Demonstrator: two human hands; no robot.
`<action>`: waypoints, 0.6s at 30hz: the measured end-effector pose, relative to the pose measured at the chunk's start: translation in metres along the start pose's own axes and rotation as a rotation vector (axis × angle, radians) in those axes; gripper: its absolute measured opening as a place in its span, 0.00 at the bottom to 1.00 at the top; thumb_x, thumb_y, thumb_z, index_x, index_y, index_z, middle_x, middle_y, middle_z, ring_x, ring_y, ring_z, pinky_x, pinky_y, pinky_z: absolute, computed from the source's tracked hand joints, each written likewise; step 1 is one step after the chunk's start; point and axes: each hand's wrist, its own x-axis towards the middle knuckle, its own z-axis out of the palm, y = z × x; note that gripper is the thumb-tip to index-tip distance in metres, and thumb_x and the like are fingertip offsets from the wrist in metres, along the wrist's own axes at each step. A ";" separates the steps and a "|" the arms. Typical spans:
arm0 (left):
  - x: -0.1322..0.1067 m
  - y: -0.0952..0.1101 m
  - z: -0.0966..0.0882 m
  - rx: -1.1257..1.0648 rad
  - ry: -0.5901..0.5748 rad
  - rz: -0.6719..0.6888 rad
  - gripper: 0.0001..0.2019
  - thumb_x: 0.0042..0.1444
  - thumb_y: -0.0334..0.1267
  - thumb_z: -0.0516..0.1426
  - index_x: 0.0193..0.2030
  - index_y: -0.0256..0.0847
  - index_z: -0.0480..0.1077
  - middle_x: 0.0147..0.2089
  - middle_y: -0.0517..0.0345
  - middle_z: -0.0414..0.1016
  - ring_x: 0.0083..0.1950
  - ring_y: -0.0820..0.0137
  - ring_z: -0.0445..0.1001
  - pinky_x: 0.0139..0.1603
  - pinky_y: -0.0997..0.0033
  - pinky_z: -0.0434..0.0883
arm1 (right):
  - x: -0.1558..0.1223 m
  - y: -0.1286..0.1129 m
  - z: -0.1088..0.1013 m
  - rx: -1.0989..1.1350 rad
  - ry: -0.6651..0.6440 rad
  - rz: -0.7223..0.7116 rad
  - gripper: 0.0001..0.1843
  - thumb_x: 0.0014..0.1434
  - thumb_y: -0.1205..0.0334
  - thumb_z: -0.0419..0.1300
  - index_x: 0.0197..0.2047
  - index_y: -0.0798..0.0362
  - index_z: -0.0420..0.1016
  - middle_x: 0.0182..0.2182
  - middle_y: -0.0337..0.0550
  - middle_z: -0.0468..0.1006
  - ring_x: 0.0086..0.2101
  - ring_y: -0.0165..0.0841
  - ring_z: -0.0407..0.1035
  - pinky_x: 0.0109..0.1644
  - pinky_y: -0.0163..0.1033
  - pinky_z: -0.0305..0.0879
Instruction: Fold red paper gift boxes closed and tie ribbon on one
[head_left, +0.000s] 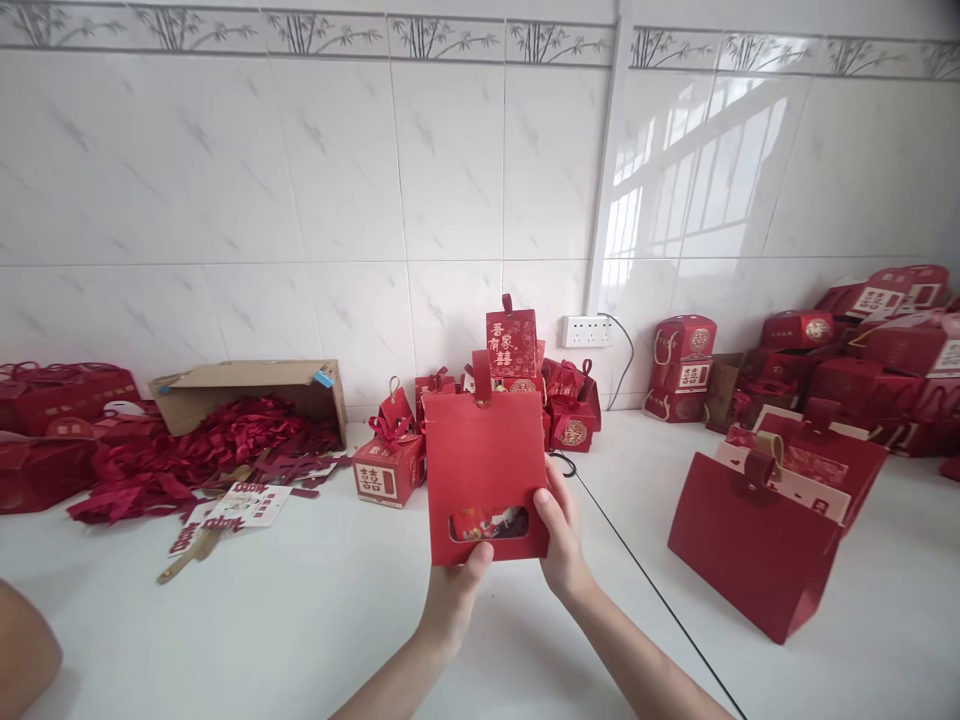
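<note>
Both my hands hold up a flat red paper gift box point(484, 460) with a small window cut near its bottom and a tab sticking up at its top. My left hand point(457, 590) grips the bottom edge from below, thumb on the front. Fingers of my right hand point(561, 545) are wrapped round the lower right corner. The box is lifted above the white floor, facing me.
Red ribbons point(187, 455) spill from a tipped cardboard carton point(247, 390) at left. Small finished red boxes point(388, 468) stand behind the held one. Larger red bags point(757, 545) lie at right. A black cable point(645, 580) runs from the wall socket point(586, 331).
</note>
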 end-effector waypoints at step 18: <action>0.003 -0.003 -0.001 -0.031 -0.038 -0.035 0.31 0.46 0.55 0.62 0.55 0.43 0.65 0.51 0.48 0.74 0.53 0.53 0.71 0.47 0.57 0.73 | 0.002 0.005 0.002 0.027 0.042 0.039 0.18 0.59 0.49 0.54 0.49 0.48 0.68 0.44 0.45 0.75 0.43 0.40 0.70 0.44 0.43 0.68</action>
